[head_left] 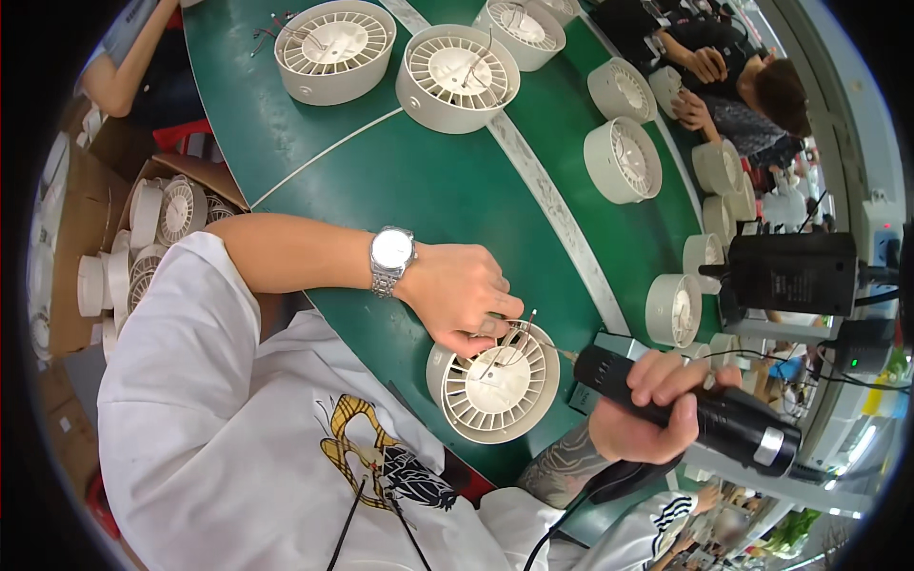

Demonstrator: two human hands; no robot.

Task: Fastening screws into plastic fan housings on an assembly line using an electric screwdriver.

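A white round housing [490, 385] with a slatted ring and thin wires lies on the green table just in front of me. Over its far rim is my left hand [462, 295], fingers curled together beside the wires [522, 341]; what they pinch is hidden. My right hand [647, 404] is wrapped around a black electric screwdriver [728, 428] with a cord. The screwdriver's thin bit points left, close to the housing's right rim.
More white housings [459, 76] stand on the green table [381, 181], several along its far right side. A cardboard box [205, 171] of similar parts sits at left. A black boxy device [795, 274] is at right. Another person [743, 86] handles a part across the table.
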